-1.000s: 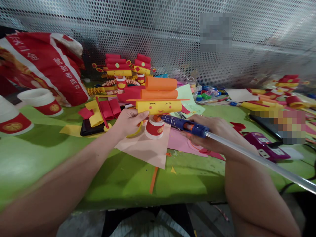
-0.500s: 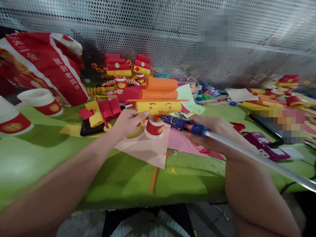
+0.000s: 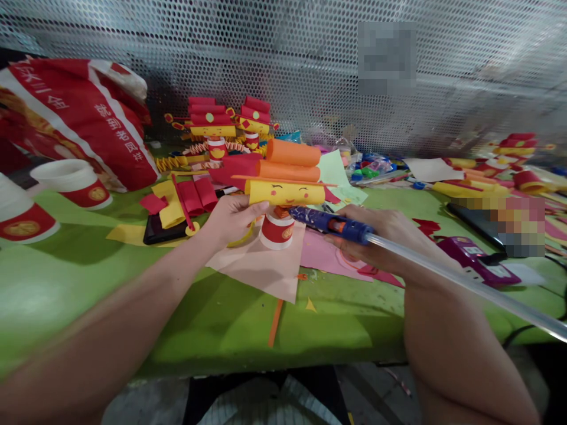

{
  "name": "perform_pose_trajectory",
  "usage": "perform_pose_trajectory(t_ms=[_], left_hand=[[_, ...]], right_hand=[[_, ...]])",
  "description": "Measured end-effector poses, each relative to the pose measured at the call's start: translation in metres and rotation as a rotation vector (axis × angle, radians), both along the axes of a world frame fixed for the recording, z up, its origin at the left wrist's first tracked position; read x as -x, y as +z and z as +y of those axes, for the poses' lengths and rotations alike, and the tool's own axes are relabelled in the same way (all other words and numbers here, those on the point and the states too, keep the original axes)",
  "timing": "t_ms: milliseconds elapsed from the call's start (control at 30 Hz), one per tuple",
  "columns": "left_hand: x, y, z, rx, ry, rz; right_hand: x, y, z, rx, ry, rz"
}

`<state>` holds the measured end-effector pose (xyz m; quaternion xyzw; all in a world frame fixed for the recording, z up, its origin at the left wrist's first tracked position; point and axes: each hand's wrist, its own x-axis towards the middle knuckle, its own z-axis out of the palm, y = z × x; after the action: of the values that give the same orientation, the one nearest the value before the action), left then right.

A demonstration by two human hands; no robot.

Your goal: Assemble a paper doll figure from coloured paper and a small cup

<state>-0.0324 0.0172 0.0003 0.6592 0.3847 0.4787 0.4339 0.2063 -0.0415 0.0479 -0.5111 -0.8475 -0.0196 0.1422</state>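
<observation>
My left hand (image 3: 237, 218) pinches the left end of a yellow paper head (image 3: 286, 193) with a drawn smiling face. Orange paper rolls (image 3: 293, 162) form a hat on top of it. Under the head, a red and white paper cup (image 3: 277, 231) stands upside down, with a folded orange strip (image 3: 282, 211) between the two. In my right hand (image 3: 376, 236) is a blue glue gun (image 3: 332, 223), its tip at the orange strip below the head. A long clear glue stick (image 3: 460, 283) sticks out of its back end.
Pale pink paper (image 3: 266, 271) lies under the cup on the green table (image 3: 199, 330). White cups (image 3: 73, 183) and a red bag (image 3: 84, 112) are at left; finished paper figures (image 3: 212, 124) stand behind. A purple power strip (image 3: 478, 260) and dark phone (image 3: 478, 227) lie right.
The yellow head and its orange hat have tilted slightly, the hat's left side shifting a little right and up. Both hands and the glue gun stay nearly in place.
</observation>
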Motion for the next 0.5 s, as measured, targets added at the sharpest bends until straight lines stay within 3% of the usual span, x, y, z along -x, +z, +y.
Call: perform_pose_trajectory(t_ms=[133, 267, 367, 500], left_hand=[[-0.005, 0.004, 0.000, -0.004, -0.081, -0.078], [-0.005, 0.007, 0.002, -0.070, -0.040, -0.010], [-0.005, 0.004, 0.005, -0.067, -0.017, 0.026], [-0.003, -0.006, 0.010, -0.051, -0.002, 0.056]], right_hand=[[-0.001, -0.001, 0.001, 0.018, -0.035, -0.005], [-0.001, 0.000, 0.000, 0.057, -0.014, 0.040], [-0.003, 0.001, 0.000, 0.045, 0.031, 0.116], [-0.010, 0.001, 0.002, 0.143, 0.071, 0.248]])
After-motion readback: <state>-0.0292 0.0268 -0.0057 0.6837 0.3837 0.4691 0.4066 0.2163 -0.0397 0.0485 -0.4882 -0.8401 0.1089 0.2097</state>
